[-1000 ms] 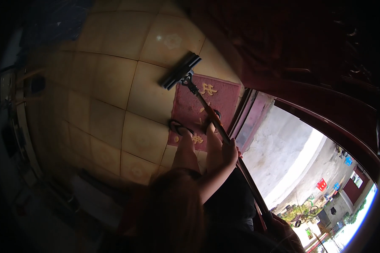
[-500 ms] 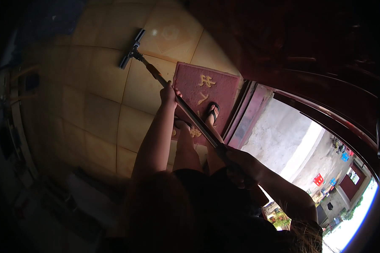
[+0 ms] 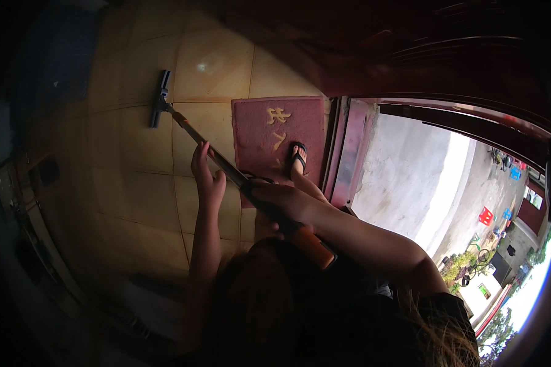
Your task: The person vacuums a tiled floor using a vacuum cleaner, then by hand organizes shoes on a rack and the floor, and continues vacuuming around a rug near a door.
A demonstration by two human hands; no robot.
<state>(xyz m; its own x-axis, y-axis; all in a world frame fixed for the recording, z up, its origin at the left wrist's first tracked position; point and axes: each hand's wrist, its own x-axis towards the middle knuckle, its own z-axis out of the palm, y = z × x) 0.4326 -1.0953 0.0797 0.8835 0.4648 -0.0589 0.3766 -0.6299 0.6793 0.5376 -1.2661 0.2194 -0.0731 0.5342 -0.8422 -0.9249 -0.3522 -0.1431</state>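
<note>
Floor [image 3: 128, 183] of tan tiles fills the left and centre of the frame, and the mop's black head [image 3: 158, 98] sits on it toward the upper left. You should keep that head flat on the tile as you push. Just right of centre lies the red doormat [image 3: 275, 131], with your sandalled foot [image 3: 298, 160] on its lower right part; I judge the mat's edge could snag the head. The red door sill [image 3: 349, 153] stands beside it, the bright yard beyond. Your left hand [image 3: 205, 174] wraps the handle [image 3: 220, 162] mid-shaft; your right hand [image 3: 281, 202] closes around it nearer the orange end [image 3: 315, 244].
</note>
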